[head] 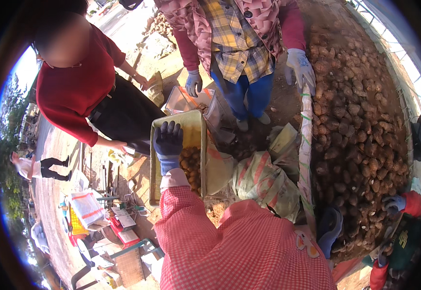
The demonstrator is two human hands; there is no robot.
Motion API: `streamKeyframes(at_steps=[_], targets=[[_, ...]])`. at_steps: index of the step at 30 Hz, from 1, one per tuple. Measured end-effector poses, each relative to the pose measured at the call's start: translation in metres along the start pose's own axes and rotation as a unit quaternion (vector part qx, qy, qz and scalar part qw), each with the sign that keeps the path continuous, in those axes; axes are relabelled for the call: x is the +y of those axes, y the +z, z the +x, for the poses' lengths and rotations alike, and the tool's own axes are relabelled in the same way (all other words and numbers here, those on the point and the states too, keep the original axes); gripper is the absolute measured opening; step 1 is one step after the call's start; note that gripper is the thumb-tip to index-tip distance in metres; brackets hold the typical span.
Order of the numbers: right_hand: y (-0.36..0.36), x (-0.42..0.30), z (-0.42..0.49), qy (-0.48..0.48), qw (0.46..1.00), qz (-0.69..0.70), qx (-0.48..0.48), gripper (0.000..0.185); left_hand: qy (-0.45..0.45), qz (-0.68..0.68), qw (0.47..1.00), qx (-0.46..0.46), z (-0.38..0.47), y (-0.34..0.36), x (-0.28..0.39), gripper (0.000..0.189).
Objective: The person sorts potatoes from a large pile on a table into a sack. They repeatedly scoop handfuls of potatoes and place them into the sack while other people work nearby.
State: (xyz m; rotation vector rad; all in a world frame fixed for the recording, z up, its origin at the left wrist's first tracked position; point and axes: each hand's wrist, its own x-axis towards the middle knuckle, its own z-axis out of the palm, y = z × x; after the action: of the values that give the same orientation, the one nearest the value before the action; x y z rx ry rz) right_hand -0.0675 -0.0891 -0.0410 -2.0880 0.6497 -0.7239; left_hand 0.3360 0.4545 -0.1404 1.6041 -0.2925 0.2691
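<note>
My left hand (168,143), in a dark-coated glove with a blue cuff, is raised over a yellowish plastic crate (204,159). Its fingers point up and nothing is in them. Inside the crate, partly hidden by my forearm, lie small brown tubers (190,165). Over on the right, my right hand (330,230) in a blue-and-dark glove is at the near edge of a large heap of brown taro-like corms (355,119). Its fingers are not clear. A long white-wrapped rail (304,145) with green ties borders the heap.
A green-white woven sack (265,177) lies near the rail. Beyond the crate is a clear plastic bin (188,99). One gloved person (243,47) faces me; another in red (71,83) stands left. A worker's gloved hand (394,203) touches the heap. A red scale (123,228) stands lower left.
</note>
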Motion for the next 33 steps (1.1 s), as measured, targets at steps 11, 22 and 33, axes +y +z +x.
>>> streamKeyframes(at_steps=[11,22,33], targets=[[-0.038,-0.015,0.015,-0.052,0.961,-0.270,-0.030,0.037,-0.113,-0.099,0.986,-0.074,-0.013,0.202,0.142,0.042],[-0.157,0.036,-0.041,0.001,0.906,-0.422,0.020,0.065,0.044,0.038,0.826,-0.561,-0.054,0.464,0.279,0.027],[-0.212,0.151,-0.079,0.079,0.979,-0.067,0.178,0.039,0.354,0.248,0.781,-0.450,-0.089,0.658,0.252,0.045]])
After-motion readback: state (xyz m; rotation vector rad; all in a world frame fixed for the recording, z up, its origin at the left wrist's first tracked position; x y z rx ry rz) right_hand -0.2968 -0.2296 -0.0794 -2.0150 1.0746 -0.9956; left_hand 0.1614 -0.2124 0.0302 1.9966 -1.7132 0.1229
